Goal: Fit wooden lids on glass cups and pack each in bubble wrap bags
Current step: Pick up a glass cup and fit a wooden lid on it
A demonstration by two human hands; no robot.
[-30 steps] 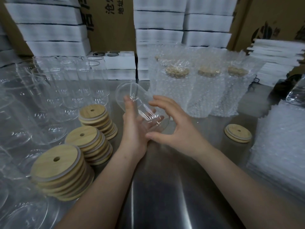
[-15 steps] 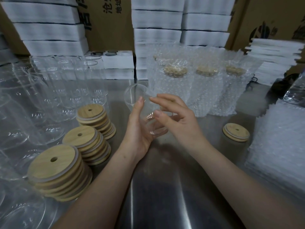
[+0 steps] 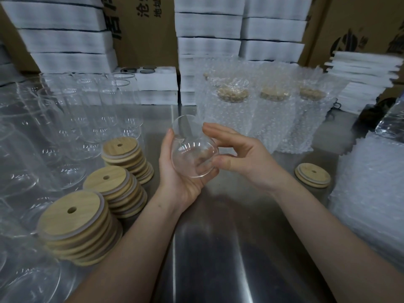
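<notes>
A clear glass cup [image 3: 192, 147] lies tilted between both hands above the steel table [image 3: 218, 248], its base toward me and its mouth pointing away. My left hand [image 3: 181, 178] cradles it from below and the left, fingers curled round its base. My right hand [image 3: 240, 154] pinches the cup's right side between thumb and fingers. Three stacks of wooden lids [image 3: 76, 226] with straw holes stand at the left. A single wooden lid [image 3: 312, 174] lies at the right. A pile of flat bubble wrap bags [image 3: 371, 204] fills the right edge.
Several empty glass cups [image 3: 65, 127] crowd the left and back left. Three cups with lids, wrapped in bubble wrap bags [image 3: 262, 119], stand behind my hands. White foam trays [image 3: 209, 27] and cardboard boxes [image 3: 142, 29] are stacked along the back.
The cup has turned in my hands, from lying with its mouth toward the upper left to having its base facing me, and shifted right. My right thumb now presses its side.
</notes>
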